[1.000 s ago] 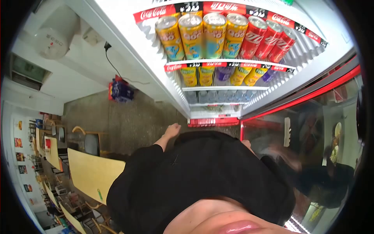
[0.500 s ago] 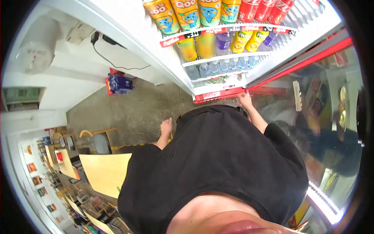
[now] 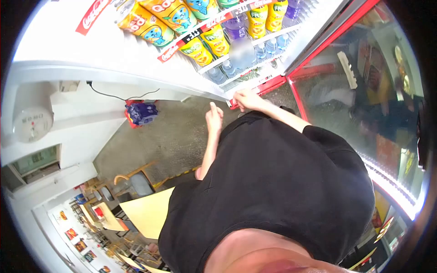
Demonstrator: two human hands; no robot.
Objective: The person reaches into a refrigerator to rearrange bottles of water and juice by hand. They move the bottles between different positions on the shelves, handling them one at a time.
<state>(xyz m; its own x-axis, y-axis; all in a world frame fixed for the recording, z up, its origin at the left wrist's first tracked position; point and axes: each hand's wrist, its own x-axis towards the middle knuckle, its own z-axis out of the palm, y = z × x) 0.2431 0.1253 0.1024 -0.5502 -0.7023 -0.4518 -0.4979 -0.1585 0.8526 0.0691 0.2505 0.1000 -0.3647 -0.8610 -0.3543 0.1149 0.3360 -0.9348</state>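
Note:
A lit drinks fridge [image 3: 268,85] with a red lower edge stands in front of me, its glass door [image 3: 355,91] swung out to the right. Orange bottles [image 3: 148,28] fill its upper shelf; yellow bottles [image 3: 257,20] and purple bottles [image 3: 235,27] are below, above clear bottles [image 3: 271,44]. My right hand [image 3: 248,99] is near the fridge's bottom front edge, fingers curled; what they hold, if anything, is hidden. My left hand [image 3: 214,117] is raised just left of it, fingers partly curled, and I cannot make out anything in it.
A purple and red package [image 3: 142,113] lies on the floor by the white wall. A grey-seated chair [image 3: 140,183] and a pale wooden table [image 3: 148,211] are at the lower left, with more tables behind. A white cylinder [image 3: 33,123] is on the left.
The view has turned and shifted. My right hand has moved left along the fridge's lower edge. My left hand has come up and forward, closer to my right hand.

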